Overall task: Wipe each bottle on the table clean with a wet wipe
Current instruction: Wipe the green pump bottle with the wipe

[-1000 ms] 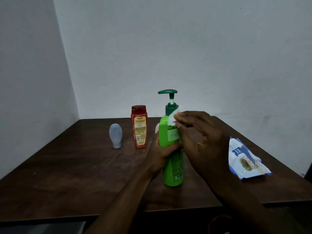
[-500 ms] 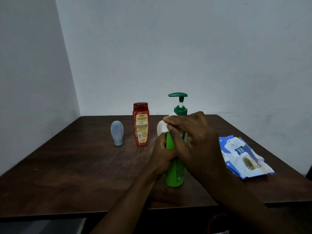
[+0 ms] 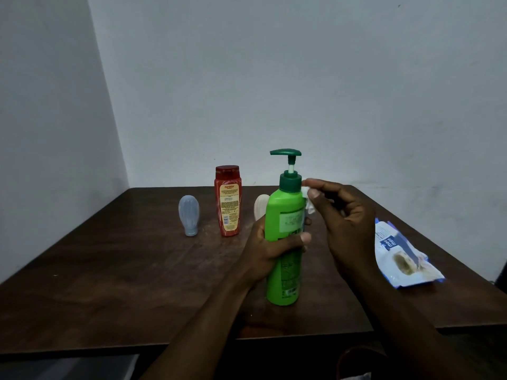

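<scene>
A tall green pump bottle (image 3: 284, 215) stands upright near the table's middle. My left hand (image 3: 267, 249) is wrapped around its waist from the left. My right hand (image 3: 344, 223) pinches a small white wet wipe (image 3: 308, 201) against the bottle's right shoulder, just below the dark green collar. Behind, a red bottle (image 3: 227, 201) with a yellow label stands upright. A small pale blue bottle (image 3: 188, 215) stands cap-down to its left. A small white bottle (image 3: 260, 207) is partly hidden behind the green one.
A blue and white wet wipe pack (image 3: 400, 259) lies on the dark wooden table (image 3: 123, 270) at the right, close to the edge. Grey walls meet in the corner behind the table. The table's front edge runs below my forearms.
My right hand has slid with the wipe from the bottle's front round to its right shoulder, so the green front and label show again. My left hand keeps its grip.
</scene>
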